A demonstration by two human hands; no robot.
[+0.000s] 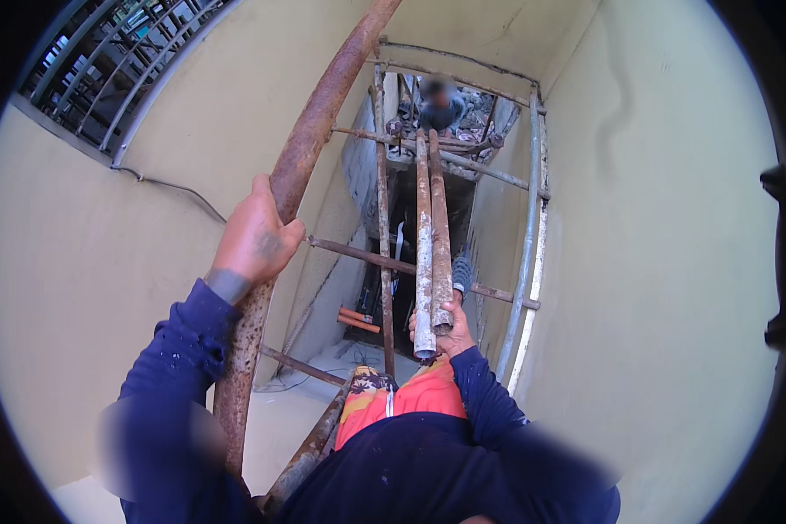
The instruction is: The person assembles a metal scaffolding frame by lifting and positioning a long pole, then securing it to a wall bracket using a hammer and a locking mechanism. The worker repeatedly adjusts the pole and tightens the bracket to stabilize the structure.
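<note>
My left hand [258,237] is wrapped round a thick rusty scaffold pole [310,140] that slants up past my left side. Low in front of my body, my right hand [457,339] grips two long metal pipes from beneath, near their close ends. The left pipe [424,249] is coated with whitish splashes and reaches a little closer to me. Beside it, the right pipe [441,223] is browner. Both run away from me toward another person [441,109] at the far end, whose hands I cannot make out.
Scaffolding surrounds me, with a rusty crossbar [380,259] and a grey upright [528,227]. A pale wall [664,218] rises at right. Rubble [476,113] lies near the other person, above a dark opening [402,196]. Orange tubes [358,321] lie below; a window grille [105,74] is upper left.
</note>
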